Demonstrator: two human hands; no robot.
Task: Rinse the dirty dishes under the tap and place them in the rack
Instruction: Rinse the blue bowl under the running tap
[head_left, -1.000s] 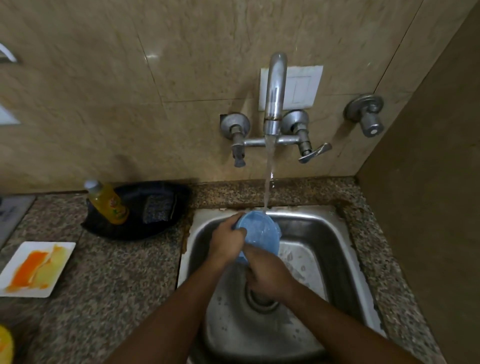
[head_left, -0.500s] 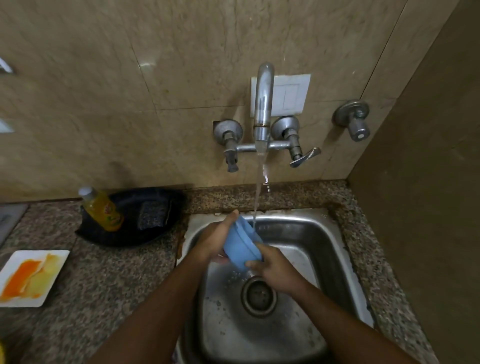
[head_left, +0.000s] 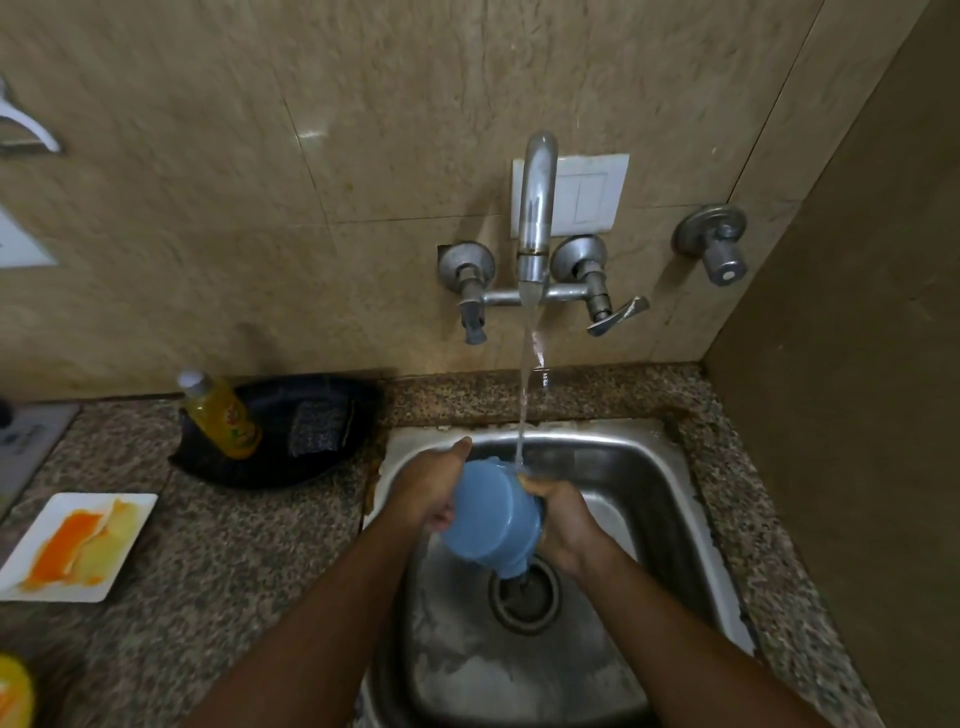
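Observation:
A blue plastic bowl (head_left: 488, 512) is held over the steel sink (head_left: 613, 467), turned so its underside faces me. My left hand (head_left: 434, 486) grips its left rim with the thumb up. My right hand (head_left: 563, 522) grips the right side, fingers curled round the rim. Water runs from the tap (head_left: 535, 218) and lands on the bowl's upper edge by my right fingers. The bowl's inside is hidden. A white square plate (head_left: 72, 545) smeared orange and yellow lies on the counter at the left.
A black tray (head_left: 322, 457) behind the sink's left corner holds a yellow soap bottle (head_left: 223, 415) and a scrub pad (head_left: 317, 428). The drain (head_left: 524, 592) lies below the bowl. A wall closes off the right side. No rack is in view.
The bowl has been turned over: a second ago its open inside faced me under the stream, now its underside faces me and it sits lower, nearer the drain. Both hands kept hold.

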